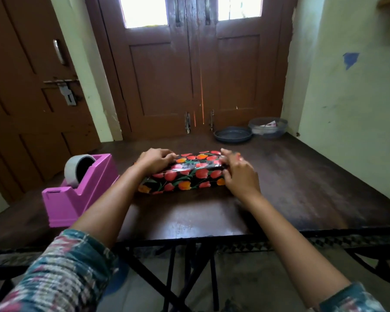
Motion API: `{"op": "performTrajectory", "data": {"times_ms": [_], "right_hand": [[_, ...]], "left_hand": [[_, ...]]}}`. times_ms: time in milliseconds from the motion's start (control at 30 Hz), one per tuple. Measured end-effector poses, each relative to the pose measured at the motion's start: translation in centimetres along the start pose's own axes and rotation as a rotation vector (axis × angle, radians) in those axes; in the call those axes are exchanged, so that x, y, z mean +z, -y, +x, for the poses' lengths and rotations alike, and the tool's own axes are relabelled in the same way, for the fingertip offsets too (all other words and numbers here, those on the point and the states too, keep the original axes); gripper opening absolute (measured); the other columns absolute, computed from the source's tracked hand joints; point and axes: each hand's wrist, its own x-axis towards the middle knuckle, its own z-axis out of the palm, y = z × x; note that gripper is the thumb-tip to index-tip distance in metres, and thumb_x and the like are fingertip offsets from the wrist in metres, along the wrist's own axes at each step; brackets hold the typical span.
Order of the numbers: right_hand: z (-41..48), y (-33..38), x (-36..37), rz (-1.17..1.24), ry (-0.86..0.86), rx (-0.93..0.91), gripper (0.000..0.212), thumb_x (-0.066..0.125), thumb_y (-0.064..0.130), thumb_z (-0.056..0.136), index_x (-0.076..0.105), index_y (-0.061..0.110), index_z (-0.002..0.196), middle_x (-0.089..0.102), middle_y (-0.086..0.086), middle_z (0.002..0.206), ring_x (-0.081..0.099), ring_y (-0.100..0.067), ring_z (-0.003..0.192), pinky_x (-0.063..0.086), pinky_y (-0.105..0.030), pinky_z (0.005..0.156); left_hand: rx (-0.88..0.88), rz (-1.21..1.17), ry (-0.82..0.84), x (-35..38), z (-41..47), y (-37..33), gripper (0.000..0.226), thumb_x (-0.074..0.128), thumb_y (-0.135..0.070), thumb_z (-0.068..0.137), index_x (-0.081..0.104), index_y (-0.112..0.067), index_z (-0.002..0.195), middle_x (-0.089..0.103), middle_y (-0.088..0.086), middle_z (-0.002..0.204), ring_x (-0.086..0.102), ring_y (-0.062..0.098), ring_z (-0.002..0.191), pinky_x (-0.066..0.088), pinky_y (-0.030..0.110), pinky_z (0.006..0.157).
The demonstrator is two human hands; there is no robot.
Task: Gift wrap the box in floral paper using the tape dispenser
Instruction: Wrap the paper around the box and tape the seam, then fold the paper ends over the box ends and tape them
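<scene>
Sitting to the left of the box, near it but not touching, the pink tape dispenser (77, 190) rests on the dark wooden table (291, 188) with its grey tape roll (78, 168) upright in the cradle. At the box's left end the left hand (154, 159) lies on top, fingers curled over the far upper edge and holding the covering down. The box (185, 174) itself lies flat near the middle of the table, long side toward the person, already covered on every face that shows by the floral paper (196, 174), black with red and orange tulips. At the box's right end the right hand (239, 174) curls round the corner, its fingers bent onto the paper there; it is slightly blurred, so whether it is pinching a loose flap or only pressing cannot be told. The hands are thus apart, one clamped on each end. The paper looks glossy and probably slippery, thin enough to crease or tear, while the box beneath seems light and stiff, so firm edges and corners are the safest places to hold, pressing folds flat against the ends. Beyond the box to the right, well apart, a dark shallow pan (233, 135) and a clear bowl (268, 128) stand against the brown doors.
</scene>
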Motion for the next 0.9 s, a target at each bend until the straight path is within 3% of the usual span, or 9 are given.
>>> {"op": "performTrajectory", "data": {"times_ms": [100,167,267,367,467,600,700,833,900], "right_hand": [[0.7,-0.3,1.0,-0.080,-0.097,-0.024,0.060,0.057,0.007,0.085,0.038,0.016,0.141,0.046,-0.009,0.141,0.037,-0.025,0.134,0.025,-0.035,0.110],[1.0,-0.2,1.5,-0.080,-0.128,0.051,0.061,0.056,0.011,0.086,0.034,0.013,0.142,0.037,-0.010,0.147,0.029,-0.026,0.138,0.023,-0.038,0.111],[1.4,0.7,1.8,0.092,-0.044,0.219,0.061,0.049,0.019,0.091,0.024,0.007,0.145,0.027,-0.014,0.150,0.030,-0.029,0.136,0.026,-0.036,0.108],[1.5,2.6,1.8,0.392,0.090,0.459,0.072,0.045,0.031,0.095,0.007,0.000,0.148,0.016,-0.017,0.154,0.023,-0.031,0.139,0.025,-0.034,0.108],[1.2,4.4,2.7,0.604,0.276,0.556,0.086,0.046,0.040,0.094,-0.010,0.002,0.146,0.006,-0.018,0.156,0.014,-0.031,0.143,0.018,-0.037,0.115],[1.5,4.7,4.1,0.847,0.375,0.597,0.103,0.060,0.036,0.083,-0.019,0.016,0.145,0.019,-0.016,0.153,0.033,-0.032,0.135,0.033,-0.045,0.109],[2.2,3.8,3.8,0.991,0.502,0.580,0.091,0.060,0.027,0.087,-0.007,0.023,0.148,0.045,-0.019,0.136,0.056,-0.031,0.112,0.048,-0.044,0.096],[2.9,4.1,3.3,1.042,0.560,0.489,0.077,0.057,0.018,0.090,0.007,0.020,0.149,0.056,-0.014,0.120,0.064,-0.022,0.087,0.055,-0.030,0.068],[3.6,4.5,3.4,1.080,0.522,0.522,0.078,0.056,0.024,0.091,0.005,0.019,0.149,0.050,-0.014,0.132,0.062,-0.025,0.101,0.055,-0.034,0.079]], "left_hand": [[0.014,0.154,-0.096,-0.8,-1.5,-0.1,0.032,0.049,-0.050,0.090,0.069,-0.026,0.099,0.069,0.004,0.103,0.062,0.024,0.092,0.050,0.031,0.072],[0.000,0.202,-0.017,-1.9,-2.6,-0.6,0.037,0.051,-0.050,0.090,0.069,-0.019,0.085,0.067,0.007,0.090,0.060,0.024,0.080,0.044,0.029,0.062],[-0.061,-0.137,0.290,-2.5,-3.8,-0.8,0.037,0.053,-0.043,0.092,0.069,-0.010,0.090,0.067,0.007,0.083,0.062,0.018,0.069,0.048,0.026,0.059],[-0.073,-0.394,0.229,-1.6,-3.8,-0.5,0.037,0.049,-0.042,0.094,0.065,-0.009,0.090,0.066,0.004,0.082,0.062,0.014,0.068,0.049,0.025,0.065],[-0.057,-0.553,0.237,0.2,-3.7,-1.2,0.036,0.045,-0.044,0.095,0.059,-0.014,0.109,0.063,0.003,0.100,0.060,0.010,0.083,0.048,0.022,0.069],[-0.124,-0.979,0.421,1.4,-4.4,-2.3,0.026,0.045,-0.035,0.096,0.060,-0.014,0.101,0.069,0.004,0.089,0.066,0.013,0.073,0.051,0.025,0.070],[-0.184,-1.052,0.406,1.8,-5.1,-2.4,0.018,0.045,-0.026,0.095,0.057,-0.015,0.089,0.064,0.003,0.076,0.061,0.012,0.060,0.048,0.022,0.060],[-0.179,-0.999,0.232,1.4,-5.0,-1.6,0.009,0.047,-0.024,0.093,0.054,-0.018,0.091,0.056,0.007,0.093,0.052,0.014,0.076,0.042,0.023,0.065],[-0.200,-1.030,0.210,1.0,-5.0,-1.6,0.015,0.047,-0.030,0.092,0.056,-0.020,0.098,0.059,0.006,0.103,0.055,0.016,0.087,0.045,0.024,0.070]]}}
